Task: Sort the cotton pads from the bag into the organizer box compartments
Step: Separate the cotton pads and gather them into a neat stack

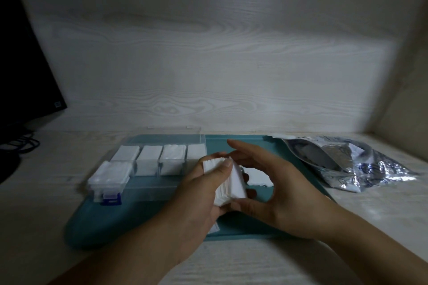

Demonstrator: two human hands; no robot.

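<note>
Left hand (196, 194) gripped a stack of cotton pads (228, 183), right hand's (278, 190) fingers spread alongside, just right of the organizer box (148, 169).

organizer box (148, 164) sits left on the tray (139, 222), bag (347, 164) at its right edge.

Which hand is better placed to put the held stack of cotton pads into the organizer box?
Left. The left hand already grips the stack of cotton pads and is the hand nearer the organizer box. The right hand only touches the stack's other side, farther from the compartments.
</note>
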